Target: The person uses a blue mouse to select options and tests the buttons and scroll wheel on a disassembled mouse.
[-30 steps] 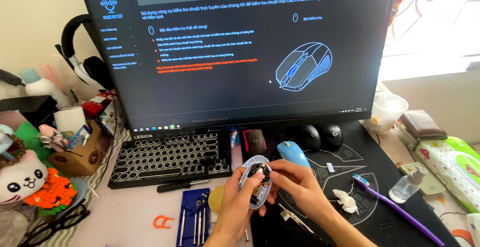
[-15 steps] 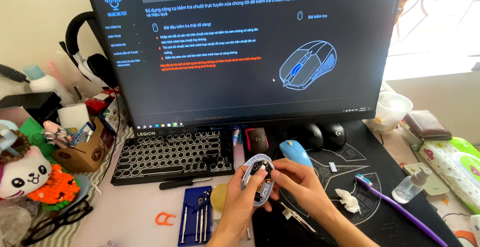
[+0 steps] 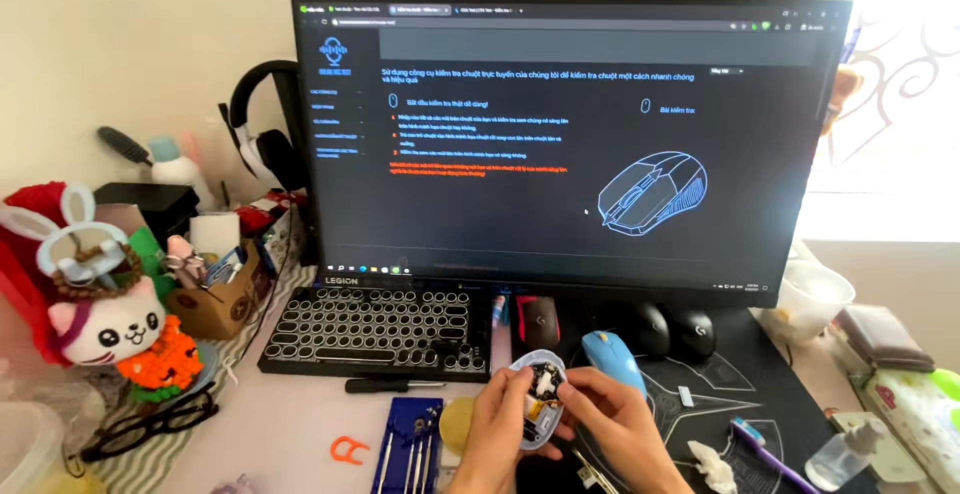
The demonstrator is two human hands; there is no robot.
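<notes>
Both my hands hold an opened computer mouse, its white shell off and its circuit board showing. My left hand cups it from the left and below. From the right, my right hand has fingers on the mouse's right edge. Just beyond my right fingers lies a blue mouse shell. The hands are low in the view, in front of the keyboard and the big monitor, which shows a dark page with a mouse outline drawing.
A blue kit of small screwdrivers and an orange pry tool lie left of my hands, a black screwdriver above them. Three dark mice sit under the monitor. A purple toothbrush, small bottle, glasses and toys surround.
The view has shifted so the desk sits further right and lower. My hands stay on the opened mouse, with only small finger movements.
</notes>
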